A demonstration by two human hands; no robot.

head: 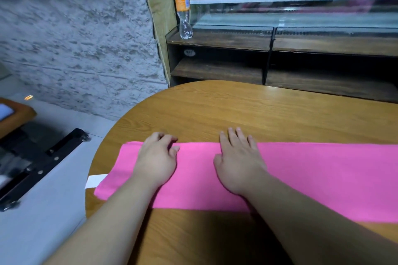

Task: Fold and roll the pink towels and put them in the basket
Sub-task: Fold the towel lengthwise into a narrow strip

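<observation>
One wooden table across the lower frame. One pink towel, a long smooth band, lying flat across it, lower left to right edge. Two hands atop: right hand flat, fingers straight; left hand curled at the far edge, grip unclear. One bottle, upper centre.

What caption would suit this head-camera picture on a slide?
Left hand and right hand rest on a pink towel laid along a wooden table.

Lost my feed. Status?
Right hand flat on towel, left hand curled at its far edge. Towel lies as long strip on table. No basket visible.
</observation>
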